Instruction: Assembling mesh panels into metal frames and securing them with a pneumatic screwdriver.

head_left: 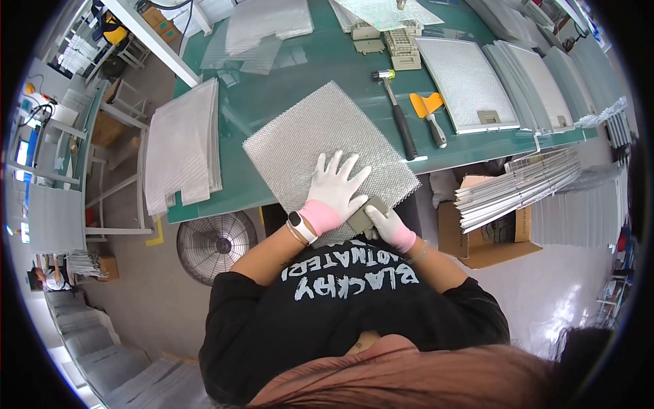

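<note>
A: Are we listing largest first?

B: We are. A green table (252,102) is filling the workspace. From its middle, a stack of pale sheets (184,146) is lying toward eight o'clock, and a framed panel (466,82) is lying at three, bearing a plate near its close edge. Our mesh sheet (320,126) is lying askew near six o'clock, overhanging the table's edge.

A: And the hands?

B: The left hand (335,187) is pressing flat on the mesh, fingers spread, gripping nothing. The right hand (390,227) is pinching a grey-green plate (363,214) at the sheet's five o'clock edge.

A: How far along are we judging it?

B: Partway. The plate is sitting at the edge; whether it is seated, we are not managing to tell. Beside the framed panel, our sheet is showing no frame, so we are reckoning it unfinished.
</note>
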{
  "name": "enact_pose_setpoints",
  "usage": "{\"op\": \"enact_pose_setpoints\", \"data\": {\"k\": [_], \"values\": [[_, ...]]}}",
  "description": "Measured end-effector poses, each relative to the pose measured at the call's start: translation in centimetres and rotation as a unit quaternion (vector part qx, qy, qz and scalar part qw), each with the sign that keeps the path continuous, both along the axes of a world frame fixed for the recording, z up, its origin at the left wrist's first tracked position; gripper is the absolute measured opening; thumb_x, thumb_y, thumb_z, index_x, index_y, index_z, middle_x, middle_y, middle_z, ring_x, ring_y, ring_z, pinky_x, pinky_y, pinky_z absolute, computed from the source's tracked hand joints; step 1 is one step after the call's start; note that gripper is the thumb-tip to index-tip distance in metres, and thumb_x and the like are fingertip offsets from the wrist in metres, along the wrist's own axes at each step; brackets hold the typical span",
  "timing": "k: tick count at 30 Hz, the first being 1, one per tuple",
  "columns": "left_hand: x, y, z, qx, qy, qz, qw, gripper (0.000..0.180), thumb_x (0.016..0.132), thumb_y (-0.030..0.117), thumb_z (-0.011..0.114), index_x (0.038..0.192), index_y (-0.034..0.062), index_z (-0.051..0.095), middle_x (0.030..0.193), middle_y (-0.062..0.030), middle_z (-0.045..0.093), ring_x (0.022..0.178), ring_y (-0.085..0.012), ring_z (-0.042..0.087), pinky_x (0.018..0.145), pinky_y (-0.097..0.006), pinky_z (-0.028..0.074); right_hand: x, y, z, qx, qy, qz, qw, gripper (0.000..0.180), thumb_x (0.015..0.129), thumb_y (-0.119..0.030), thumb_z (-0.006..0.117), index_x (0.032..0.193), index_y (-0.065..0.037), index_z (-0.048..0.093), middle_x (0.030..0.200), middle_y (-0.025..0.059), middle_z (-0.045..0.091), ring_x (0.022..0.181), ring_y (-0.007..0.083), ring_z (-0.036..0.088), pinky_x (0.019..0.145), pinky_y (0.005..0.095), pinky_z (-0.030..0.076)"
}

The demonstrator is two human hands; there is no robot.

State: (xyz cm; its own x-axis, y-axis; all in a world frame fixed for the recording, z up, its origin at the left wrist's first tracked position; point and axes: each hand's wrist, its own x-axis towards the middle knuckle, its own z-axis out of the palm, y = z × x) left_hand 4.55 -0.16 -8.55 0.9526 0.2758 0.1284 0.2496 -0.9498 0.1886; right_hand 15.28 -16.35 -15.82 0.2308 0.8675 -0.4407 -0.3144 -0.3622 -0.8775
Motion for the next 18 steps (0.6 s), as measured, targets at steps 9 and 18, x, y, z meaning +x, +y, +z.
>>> {"op": "enact_pose_setpoints", "data": {"k": [9, 18], "values": [[-0.3, -1.0, 0.2, -0.010, -0.003, 0.028, 1.000, 0.054, 0.089, 0.035, 0.055, 0.138, 0.0155, 0.047, 0.145, -0.0189, 0.038, 0.135, -0.0445, 0.030, 0.111, -0.063, 0.016, -2.0, 1.6, -2.7, 0.111, -0.028, -0.274, 0.955, 0.022, 0.100, -0.020, 0.052, 0.104, -0.001, 0.063, 0.088, -0.0017, 0.061, 0.077, 0.0050, 0.055, 0.070, 0.0245, 0.048], [-0.9, -1.5, 0.4, -0.047, -0.003, 0.009, 0.999, 0.051, 0.088, 0.028, 0.056, 0.137, 0.0142, 0.048, 0.143, -0.0193, 0.039, 0.134, -0.0462, 0.029, 0.110, -0.064, 0.017, -1.8, 0.7, 0.6, 0.100, 0.024, -0.245, 0.964, 0.014, 0.097, -0.015, 0.056, 0.101, -0.004, 0.064, 0.091, -0.0016, 0.063, 0.080, 0.0055, 0.057, 0.071, 0.0243, 0.050]]}}
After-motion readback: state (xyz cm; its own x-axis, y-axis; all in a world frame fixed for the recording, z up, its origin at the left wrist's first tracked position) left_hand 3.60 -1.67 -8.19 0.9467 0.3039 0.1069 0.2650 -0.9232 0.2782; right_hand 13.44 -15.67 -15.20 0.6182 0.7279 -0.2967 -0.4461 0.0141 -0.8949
